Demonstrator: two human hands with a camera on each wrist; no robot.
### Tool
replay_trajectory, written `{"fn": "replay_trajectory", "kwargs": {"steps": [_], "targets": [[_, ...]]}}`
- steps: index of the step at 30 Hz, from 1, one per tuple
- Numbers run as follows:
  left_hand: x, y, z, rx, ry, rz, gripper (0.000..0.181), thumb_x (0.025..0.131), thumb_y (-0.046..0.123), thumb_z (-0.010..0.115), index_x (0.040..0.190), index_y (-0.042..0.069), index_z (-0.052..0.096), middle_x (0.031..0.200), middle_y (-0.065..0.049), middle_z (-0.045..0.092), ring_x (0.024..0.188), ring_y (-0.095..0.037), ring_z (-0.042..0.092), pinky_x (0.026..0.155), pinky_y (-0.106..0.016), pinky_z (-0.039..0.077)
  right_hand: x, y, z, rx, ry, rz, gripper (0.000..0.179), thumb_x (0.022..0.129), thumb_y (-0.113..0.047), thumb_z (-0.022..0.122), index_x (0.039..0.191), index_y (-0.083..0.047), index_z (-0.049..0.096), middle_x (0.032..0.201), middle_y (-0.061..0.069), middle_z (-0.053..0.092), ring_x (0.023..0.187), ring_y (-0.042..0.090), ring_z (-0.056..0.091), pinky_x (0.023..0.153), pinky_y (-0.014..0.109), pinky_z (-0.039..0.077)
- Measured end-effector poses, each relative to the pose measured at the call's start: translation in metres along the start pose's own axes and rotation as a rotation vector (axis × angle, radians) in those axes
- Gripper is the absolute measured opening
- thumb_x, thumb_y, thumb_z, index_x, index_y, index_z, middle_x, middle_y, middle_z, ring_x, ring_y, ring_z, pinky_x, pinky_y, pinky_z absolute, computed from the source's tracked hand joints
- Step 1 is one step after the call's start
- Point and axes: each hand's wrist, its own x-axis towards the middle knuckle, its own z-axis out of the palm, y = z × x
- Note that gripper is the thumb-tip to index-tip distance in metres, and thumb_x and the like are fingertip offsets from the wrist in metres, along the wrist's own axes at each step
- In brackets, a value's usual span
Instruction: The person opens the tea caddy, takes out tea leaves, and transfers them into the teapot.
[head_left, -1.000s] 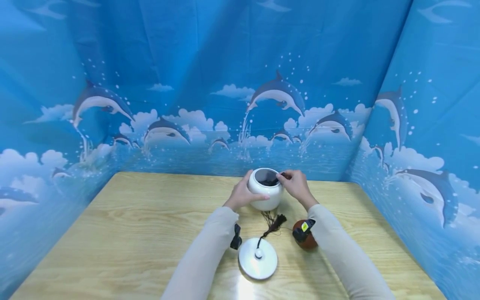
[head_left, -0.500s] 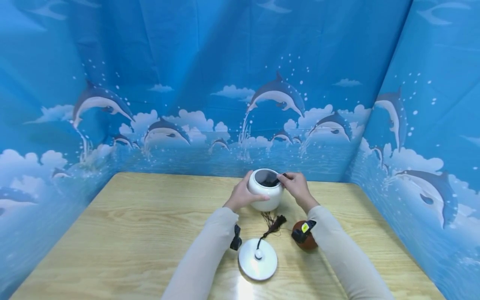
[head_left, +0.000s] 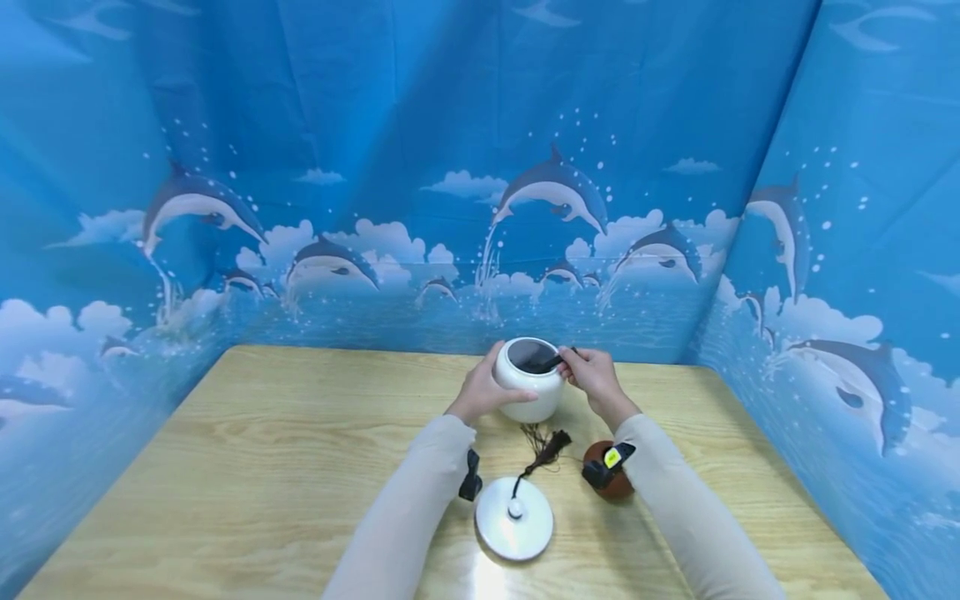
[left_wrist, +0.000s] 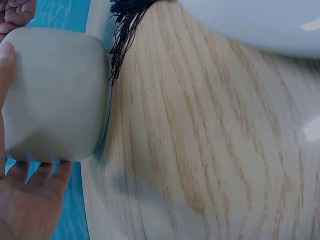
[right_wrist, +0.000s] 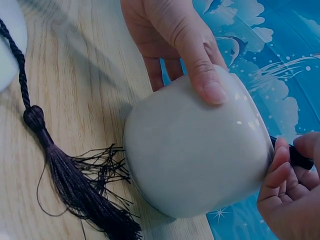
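Observation:
Near the table's back edge a glossy white jar (head_left: pixel 542 403) is tilted toward me, its dark opening showing in the head view. My left hand (head_left: pixel 480 390) grips it from the left, with the thumb across the front and the fingers behind. My right hand (head_left: pixel 597 385) pinches a slim black handle (head_left: pixel 551 363) at the jar's right rim. The handle slants down into the jar, so its lower end is hidden and I cannot tell what kind of tool it is. In the right wrist view the black handle (right_wrist: pixel 301 159) emerges between thumb and fingers.
A white lid (head_left: pixel 514 533) with a round knob lies on the wooden table (head_left: pixel 300 467) in front of the jar. Its dark tassel (head_left: pixel 551 448) stretches toward the jar's base. A reddish-brown round object (head_left: pixel 617 488) sits partly under the right forearm. Blue dolphin cloth surrounds the table.
My right fingers have shifted slightly at the rim, and more of the black handle now shows across the jar's mouth. The left hand and jar have stayed nearly still.

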Motion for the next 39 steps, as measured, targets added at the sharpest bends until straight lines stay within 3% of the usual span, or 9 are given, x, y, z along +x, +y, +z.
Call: {"fn": "replay_trajectory", "kwargs": {"steps": [17, 25, 30, 35, 39], "targets": [[0.002, -0.002, 0.0, 0.003, -0.004, -0.02, 0.111, 0.064, 0.039, 0.089, 0.153, 0.024, 0.024, 0.144, -0.004, 0.046, 0.126, -0.024, 0.049, 0.106, -0.045, 0.039, -0.005, -0.005, 0.002, 0.229, 0.053, 0.114, 0.033, 0.099, -0.022, 0.053, 0.108, 0.008, 0.061, 0.065, -0.003, 0.061, 0.057, 0.002, 0.054, 0.054, 0.015, 0.047], [0.002, -0.001, 0.0, 0.009, 0.002, -0.028, 0.114, 0.063, 0.04, 0.089, 0.153, 0.018, 0.023, 0.148, -0.008, 0.041, 0.13, -0.029, 0.045, 0.108, -0.05, 0.036, -0.007, -0.006, -0.003, 0.22, 0.101, 0.132, 0.035, 0.1, -0.024, 0.05, 0.116, 0.007, 0.06, 0.07, -0.003, 0.062, 0.062, 0.002, 0.055, 0.057, 0.015, 0.048], [0.002, -0.001, -0.001, -0.001, 0.001, -0.053, 0.117, 0.061, 0.041, 0.09, 0.154, 0.02, 0.022, 0.149, -0.007, 0.04, 0.131, -0.029, 0.044, 0.109, -0.05, 0.034, -0.007, -0.007, -0.005, 0.223, 0.115, 0.133, 0.035, 0.1, -0.023, 0.05, 0.118, 0.005, 0.06, 0.071, -0.002, 0.063, 0.063, 0.003, 0.055, 0.058, 0.015, 0.049], [0.002, -0.002, -0.001, 0.004, 0.005, -0.044, 0.117, 0.061, 0.041, 0.09, 0.154, 0.019, 0.022, 0.149, -0.008, 0.04, 0.131, -0.029, 0.044, 0.109, -0.05, 0.034, -0.008, -0.006, -0.005, 0.204, 0.14, 0.09, 0.033, 0.1, -0.022, 0.051, 0.116, 0.005, 0.061, 0.072, -0.002, 0.063, 0.064, 0.003, 0.056, 0.058, 0.015, 0.049], [0.002, -0.002, -0.001, 0.01, 0.004, -0.034, 0.116, 0.063, 0.04, 0.089, 0.154, 0.018, 0.021, 0.149, -0.008, 0.041, 0.13, -0.029, 0.045, 0.108, -0.05, 0.035, -0.01, -0.002, -0.002, -0.006, 0.153, -0.075, 0.033, 0.099, -0.025, 0.053, 0.112, 0.004, 0.065, 0.079, 0.003, 0.067, 0.071, 0.008, 0.06, 0.063, 0.018, 0.049]]}}
